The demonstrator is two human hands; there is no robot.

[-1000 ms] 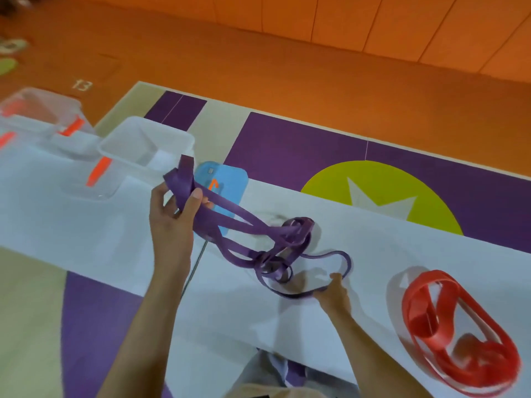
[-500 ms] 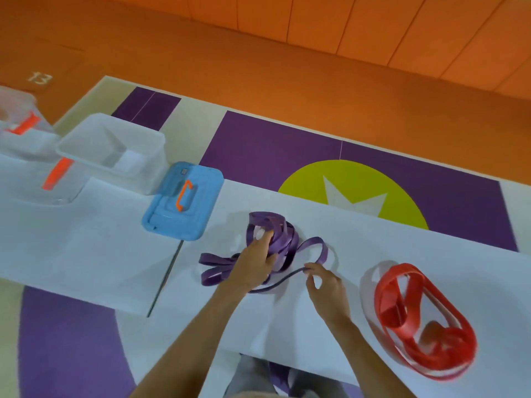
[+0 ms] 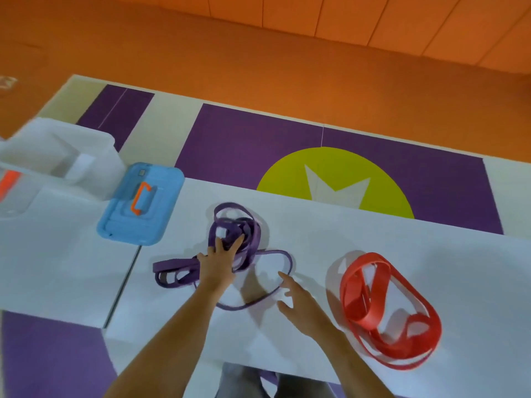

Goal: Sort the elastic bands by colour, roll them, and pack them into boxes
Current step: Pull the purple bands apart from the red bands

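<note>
Left hand (image 3: 216,268): fingers spread, pressing flat on tangled purple elastic bands (image 3: 230,242).
Right hand (image 3: 301,305): open, empty, beside the purple loop.
Writing: none readable.
Red elastic bands (image 3: 388,311): heaped on white tabletop (image 3: 431,268).

Playroom or gym-type room: orange floor (image 3: 258,58), purple mat (image 3: 258,139) with yellow-green star circle (image 3: 382,179).

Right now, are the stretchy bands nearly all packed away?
Not yet. Sorting looks done: purple bands and red bands lie in separate piles. The left hand presses on the loose purple tangle; the right hand hovers open. Nothing is rolled, and the clear box looks empty beside its blue lid.
</note>
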